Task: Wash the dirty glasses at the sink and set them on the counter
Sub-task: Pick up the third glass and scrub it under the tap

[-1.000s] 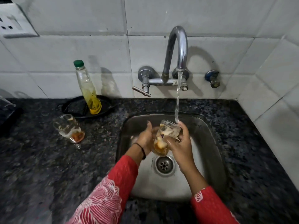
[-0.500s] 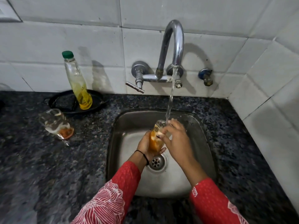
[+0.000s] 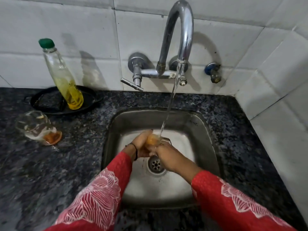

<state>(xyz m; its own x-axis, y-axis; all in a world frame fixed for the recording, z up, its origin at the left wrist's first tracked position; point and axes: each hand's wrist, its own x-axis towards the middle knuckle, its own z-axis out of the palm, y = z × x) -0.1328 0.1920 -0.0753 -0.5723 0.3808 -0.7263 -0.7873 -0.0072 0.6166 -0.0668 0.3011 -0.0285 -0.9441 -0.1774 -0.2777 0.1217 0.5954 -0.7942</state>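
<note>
Over the sink (image 3: 206,130), just above the drain (image 3: 155,164), a dirty glass (image 3: 152,140) sits between both hands under the tap's stream (image 3: 170,104). The left hand (image 3: 141,145) cups it from nine o'clock; the right hand (image 3: 168,155) grips from five o'clock. Its long axis and mouth direction cannot be told. A second dirty glass (image 3: 38,127) stands on the counter (image 3: 66,164) at nine o'clock.

Speckled polished stone bench (image 3: 233,124), brushed steel sink (image 3: 206,130), shiny chrome tap (image 3: 180,27), glossy white tiles (image 3: 83,30), clear glass (image 3: 35,126), clear plastic bottle (image 3: 61,70)
</note>
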